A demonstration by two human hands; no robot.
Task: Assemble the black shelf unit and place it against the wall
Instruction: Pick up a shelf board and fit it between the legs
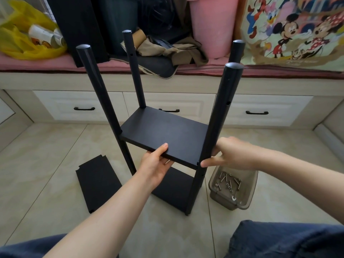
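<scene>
The tiled floor (55, 146) holds the black shelf unit (163, 135), a loose board (96, 183) at 8 o'clock, a screw tub (247, 194) at 4 o'clock.

Your shelf unit (173, 190) stands on the floor (55, 146) in the middle, before the far counter (46, 79). Your left hand (156, 164) holds the near edge of its middle shelf (163, 133). Your right hand (232, 153) wraps the near right post (221, 116) at that shelf's corner. A loose board (97, 183) lies left of the unit. A tray (249, 194) holding screws (228, 183) sits to its right.
</scene>
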